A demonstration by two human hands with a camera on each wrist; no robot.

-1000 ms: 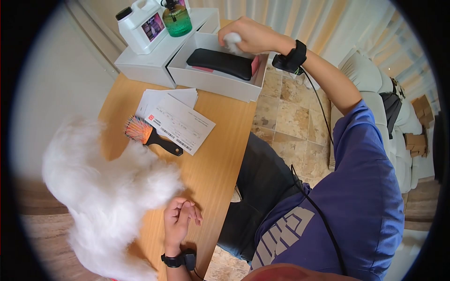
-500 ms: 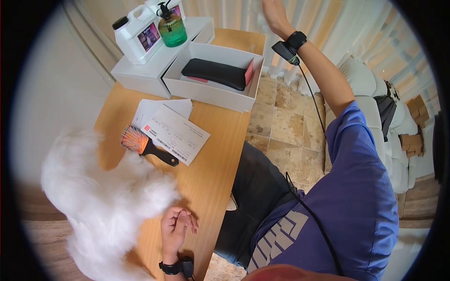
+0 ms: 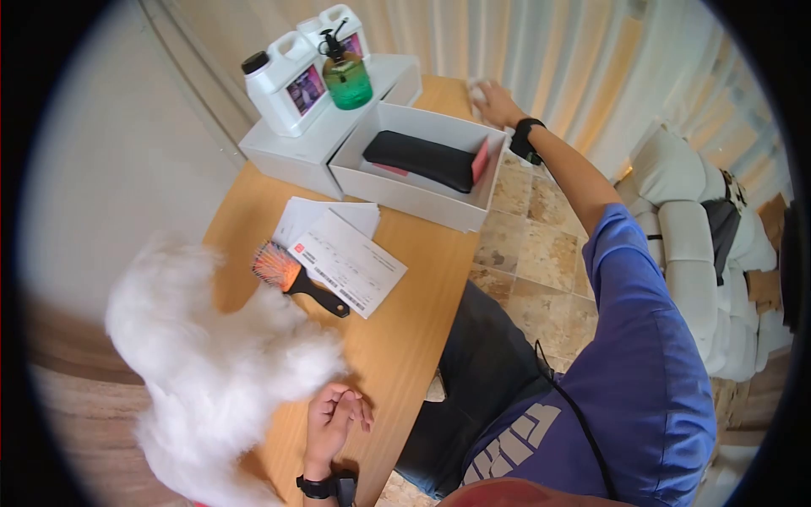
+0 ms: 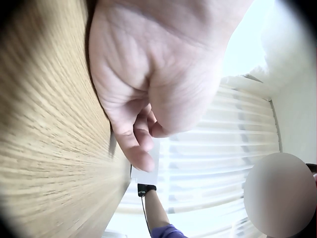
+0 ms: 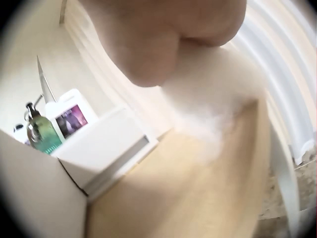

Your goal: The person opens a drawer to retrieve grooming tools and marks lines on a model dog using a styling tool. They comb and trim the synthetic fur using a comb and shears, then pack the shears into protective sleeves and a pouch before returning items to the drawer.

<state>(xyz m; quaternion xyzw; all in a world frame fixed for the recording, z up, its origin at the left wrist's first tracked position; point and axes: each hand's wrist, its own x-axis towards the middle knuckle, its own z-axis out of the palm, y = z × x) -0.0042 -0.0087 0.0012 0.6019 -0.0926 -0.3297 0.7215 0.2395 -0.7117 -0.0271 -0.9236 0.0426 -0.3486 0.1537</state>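
My right hand point(image 3: 500, 106) is stretched out at the far end of the table point(image 3: 359, 355), beyond the white box. It holds a small tuft of white fluff point(image 5: 213, 94), blurred in the right wrist view and hanging close over the wood. Resting on the near part of the table, my left hand point(image 3: 328, 424) has its fingers loosely curled around nothing. Just beside it spreads a large mass of white fluffy fibre point(image 3: 211, 363). A paddle hairbrush point(image 3: 297, 280) with orange bristle pad and black handle lies past the fluff, partly on some printed papers point(image 3: 359, 264).
An open white box point(image 3: 405, 203) holds a black case point(image 3: 422, 160). Behind it, a white box-like stand point(image 3: 291, 160) carries white jugs point(image 3: 283, 89) and a green spray bottle point(image 3: 346, 83). Curtains point(image 3: 574, 59) hang past the table; a pale sofa point(image 3: 684, 237) stands at right.
My right hand, with the tuft, swung from above the white box out toward the curtain, then came down over the table's far end. The left hand stayed put; the head view shifted.
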